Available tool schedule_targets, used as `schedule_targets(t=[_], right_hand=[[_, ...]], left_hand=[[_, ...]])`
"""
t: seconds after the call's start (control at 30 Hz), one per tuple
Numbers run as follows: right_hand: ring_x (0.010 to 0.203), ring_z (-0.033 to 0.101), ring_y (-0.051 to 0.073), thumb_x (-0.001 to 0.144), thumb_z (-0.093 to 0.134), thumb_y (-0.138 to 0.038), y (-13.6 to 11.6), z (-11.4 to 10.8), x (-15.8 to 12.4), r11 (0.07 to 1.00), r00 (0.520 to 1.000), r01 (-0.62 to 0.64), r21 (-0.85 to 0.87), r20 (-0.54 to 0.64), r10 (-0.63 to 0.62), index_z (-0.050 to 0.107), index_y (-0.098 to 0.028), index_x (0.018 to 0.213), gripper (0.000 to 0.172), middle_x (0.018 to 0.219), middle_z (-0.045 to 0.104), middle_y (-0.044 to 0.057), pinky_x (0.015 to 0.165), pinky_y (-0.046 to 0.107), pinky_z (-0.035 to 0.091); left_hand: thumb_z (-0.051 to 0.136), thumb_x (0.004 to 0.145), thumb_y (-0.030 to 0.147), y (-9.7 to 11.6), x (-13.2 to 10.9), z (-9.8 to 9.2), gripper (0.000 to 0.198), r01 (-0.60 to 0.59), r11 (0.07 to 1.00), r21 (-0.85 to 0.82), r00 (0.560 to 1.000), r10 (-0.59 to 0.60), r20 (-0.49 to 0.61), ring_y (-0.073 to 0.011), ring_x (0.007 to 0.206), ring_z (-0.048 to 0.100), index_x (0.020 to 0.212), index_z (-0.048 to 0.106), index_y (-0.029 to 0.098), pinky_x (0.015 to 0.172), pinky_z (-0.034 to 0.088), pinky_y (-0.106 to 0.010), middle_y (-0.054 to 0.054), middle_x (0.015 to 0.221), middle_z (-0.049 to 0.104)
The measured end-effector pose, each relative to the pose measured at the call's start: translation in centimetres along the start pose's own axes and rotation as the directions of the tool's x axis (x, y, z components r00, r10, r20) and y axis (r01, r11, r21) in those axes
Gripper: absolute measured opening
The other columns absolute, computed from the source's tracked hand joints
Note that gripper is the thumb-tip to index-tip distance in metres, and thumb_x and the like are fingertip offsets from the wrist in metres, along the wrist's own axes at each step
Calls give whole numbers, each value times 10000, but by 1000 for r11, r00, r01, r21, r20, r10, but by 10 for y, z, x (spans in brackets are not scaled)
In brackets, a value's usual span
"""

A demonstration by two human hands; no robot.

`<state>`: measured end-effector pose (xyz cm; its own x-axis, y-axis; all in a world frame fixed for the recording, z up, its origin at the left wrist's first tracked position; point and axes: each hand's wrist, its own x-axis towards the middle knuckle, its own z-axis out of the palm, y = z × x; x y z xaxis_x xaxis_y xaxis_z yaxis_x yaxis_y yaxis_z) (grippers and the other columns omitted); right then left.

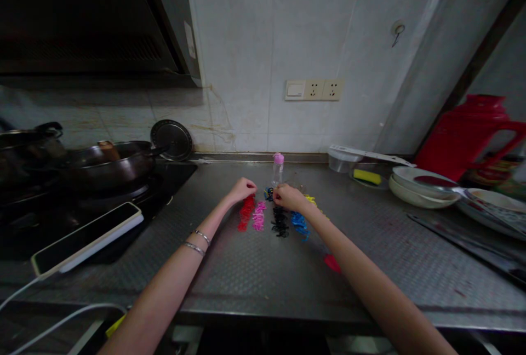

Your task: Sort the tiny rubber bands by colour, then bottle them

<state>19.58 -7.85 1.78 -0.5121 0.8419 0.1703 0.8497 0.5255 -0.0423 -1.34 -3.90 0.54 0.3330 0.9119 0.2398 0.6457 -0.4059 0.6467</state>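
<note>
Small elastic bands lie sorted in rows by colour on the steel counter [263, 267]: a red row [245, 213], a pink row [258, 216], a black row [280, 222], a blue row [299, 223] and some yellow ones [311, 200]. My left hand [242, 188] is closed in a pinch at the top of the red row. My right hand [287, 196] is closed at the top of the black row, beside a small dark clump [268, 194]. What each pinch holds is too small to name. A little clear bottle with a pink cap [278, 169] stands just behind.
A phone [88, 237] on a white charger sits left, by the stove with a dark pan [110, 163]. Right are a clear tub [341, 159], a yellow sponge [367, 176], stacked plates [423, 186] and a red jug [468, 133]. A red bit [332, 262] lies under my right forearm.
</note>
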Motion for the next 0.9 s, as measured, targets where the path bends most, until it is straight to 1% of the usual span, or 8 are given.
schedule_targets(t=[0.13, 0.27, 0.43, 0.57, 0.67, 0.77, 0.9], right_hand=[[869, 574, 186, 800, 475, -186, 2, 2, 1, 1000, 1000, 10, 0, -2, -10, 648, -189, 815, 174, 922, 640, 89, 696, 224, 406], [870, 577, 192, 825, 434, -172, 2, 4, 4, 1000, 1000, 6, -14, 13, -6, 637, -169, 830, 204, 933, 634, 112, 701, 235, 406], [875, 566, 195, 811, 431, -120, 2, 4, 5, 1000, 1000, 18, 6, 25, -18, 623, -150, 816, 195, 941, 619, 131, 717, 240, 399], [883, 552, 176, 828, 421, -143, 5, 1, 2, 998, 1000, 18, 65, 6, -19, 619, -150, 813, 199, 919, 609, 110, 733, 221, 392], [850, 554, 154, 818, 444, -153, 9, 0, -2, 991, 1000, 19, 129, -23, -17, 629, -149, 804, 186, 909, 609, 92, 729, 205, 391], [819, 559, 144, 785, 482, -132, 12, 1, -8, 979, 999, 46, 200, -34, -40, 653, -146, 779, 171, 891, 623, 83, 733, 202, 395], [861, 560, 155, 759, 531, -141, 17, 3, -15, 953, 996, 88, 290, -56, -75, 690, -165, 779, 162, 860, 648, 64, 785, 221, 395]], left_hand=[[510, 673, 227, 2, -1, -1, 274, 0, 1000, -5, 1000, 0, 5, -149, 656, 582, 787, 710, 80, 615, 417, -233, -68, 732, 690], [506, 673, 225, 4, -2, -1, 273, 11, 1000, -2, 1000, -11, 11, -152, 666, 583, 783, 711, 82, 616, 418, -232, -68, 734, 690], [499, 674, 223, 5, -3, -1, 272, 14, 1000, 7, 1000, -14, 10, -147, 658, 576, 780, 710, 87, 611, 415, -229, -58, 717, 685], [498, 678, 225, 7, -4, -2, 273, 25, 999, 19, 1000, -26, 9, -147, 668, 577, 781, 711, 87, 626, 420, -230, -55, 714, 684], [504, 680, 225, 7, -3, -1, 274, 31, 999, 26, 999, -32, 8, -148, 672, 581, 791, 711, 86, 626, 422, -229, -59, 729, 688], [510, 682, 218, 6, -2, 2, 269, 15, 999, 36, 1000, -16, 13, -148, 669, 585, 793, 712, 79, 625, 421, -228, -72, 740, 691], [509, 686, 204, 8, -2, 7, 263, -4, 999, 53, 999, 2, 40, -147, 680, 589, 801, 715, 88, 640, 425, -226, -68, 751, 693]])
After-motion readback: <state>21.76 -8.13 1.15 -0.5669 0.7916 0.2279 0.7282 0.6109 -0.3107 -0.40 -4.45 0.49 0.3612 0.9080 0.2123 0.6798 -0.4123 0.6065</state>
